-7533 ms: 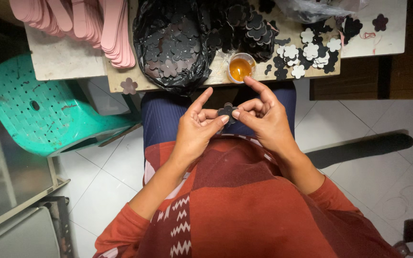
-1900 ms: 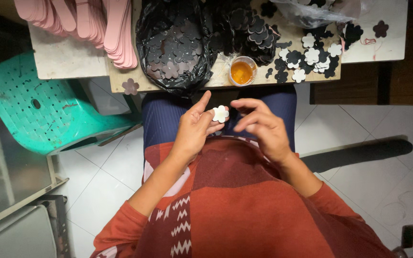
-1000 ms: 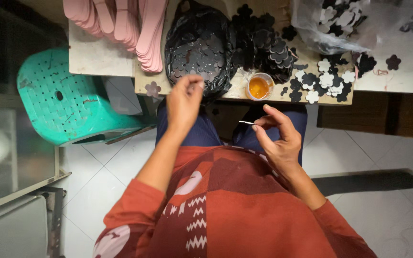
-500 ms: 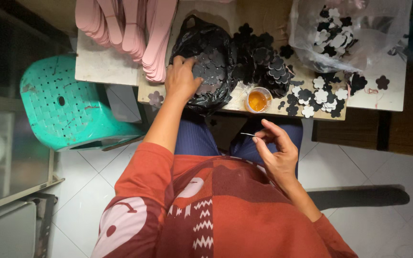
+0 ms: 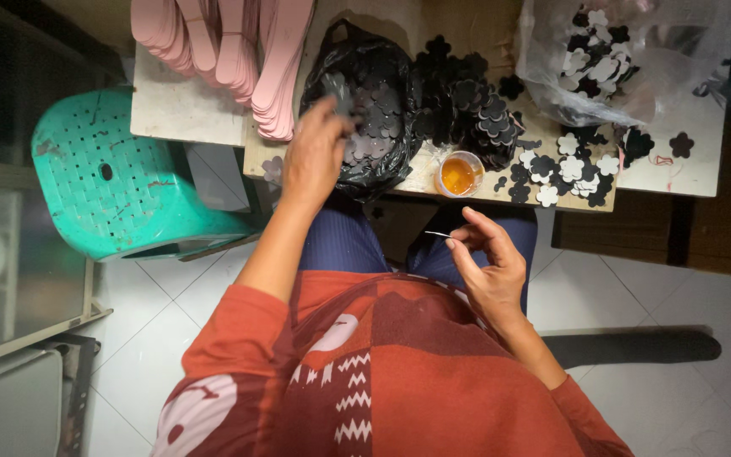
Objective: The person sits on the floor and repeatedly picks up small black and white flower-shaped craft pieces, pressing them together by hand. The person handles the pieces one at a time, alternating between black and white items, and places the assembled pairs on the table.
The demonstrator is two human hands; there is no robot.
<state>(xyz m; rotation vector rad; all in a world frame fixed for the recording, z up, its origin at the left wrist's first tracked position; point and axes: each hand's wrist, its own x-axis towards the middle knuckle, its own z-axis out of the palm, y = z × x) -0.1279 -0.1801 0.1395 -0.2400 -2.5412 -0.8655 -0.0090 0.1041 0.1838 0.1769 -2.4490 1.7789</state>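
Seen from above, seated at a low counter [image 5: 188,110]. Left hand [image 5: 315,152] stretched forward into the open black plastic bag [image 5: 365,93] of dark flower-shaped cutouts [image 5: 378,127], fingertips among the pieces; blurred, so cannot tell whether that grip has closed on one. Right hand [image 5: 488,267] held back over the lap, grip pinched on a thin needle-like tool [image 5: 436,234] pointing left. Just right of the bag, a heap of stacked black flower pieces [image 5: 475,110], then a small cup of orange liquid [image 5: 458,173] near the counter's edge. Beyond the cup, loose black and white flowers [image 5: 564,165] scattered flat, and a clear bag [image 5: 619,55] holding more. Pink strips [image 5: 239,51] fanned at the counter's left end. Turquoise plastic stool [image 5: 116,182] beside it on the tiled floor.
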